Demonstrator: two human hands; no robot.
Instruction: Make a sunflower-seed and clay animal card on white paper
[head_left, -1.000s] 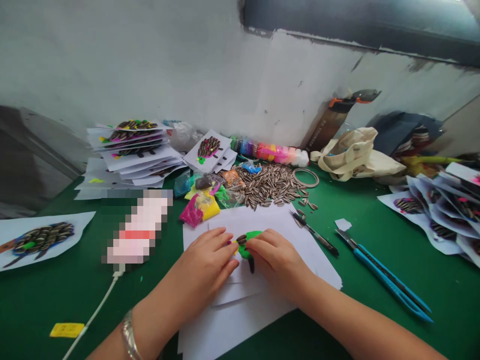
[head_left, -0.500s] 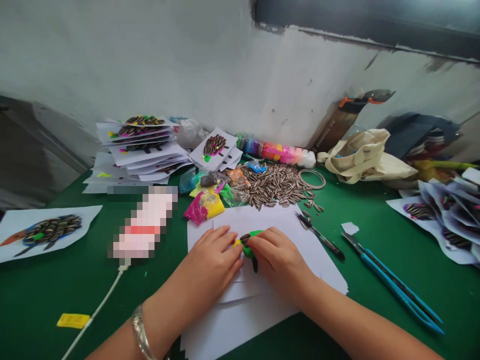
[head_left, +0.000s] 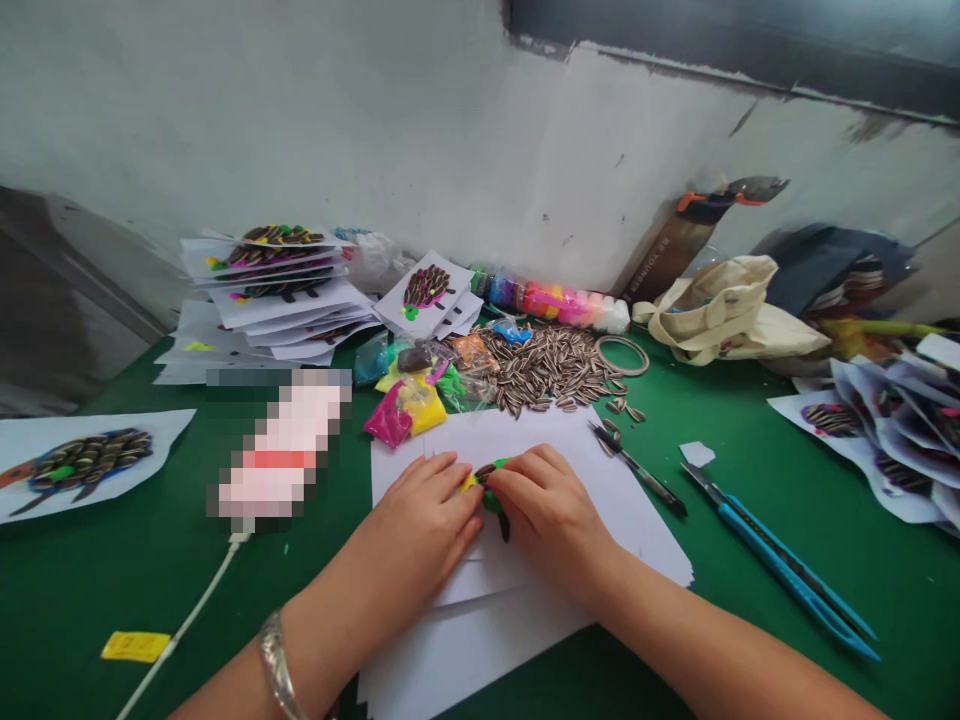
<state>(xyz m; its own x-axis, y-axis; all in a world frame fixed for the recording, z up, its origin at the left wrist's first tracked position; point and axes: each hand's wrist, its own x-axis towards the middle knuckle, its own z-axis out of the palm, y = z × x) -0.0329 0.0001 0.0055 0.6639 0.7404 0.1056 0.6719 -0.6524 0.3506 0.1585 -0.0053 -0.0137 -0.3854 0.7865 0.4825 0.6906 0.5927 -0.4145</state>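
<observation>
A small green clay figure with yellow clay and dark striped seeds lies on white paper in front of me. My left hand rests on the paper at the figure's left side, its fingertips by the yellow part. From the right, my right hand bends over the figure, fingers pressed together at the seeds; whatever is between the fingertips is hidden. A dark seed sticks out below the green clay.
Behind the paper lie clay packets and a seed pile. A pen and tweezers sit at right. Stacked pictures stand back left; a cloth bag is back right. A cable runs at left.
The whole view has shifted slightly, moving the surroundings a little to the left. Both hands keep nearly the same places at the figure.
</observation>
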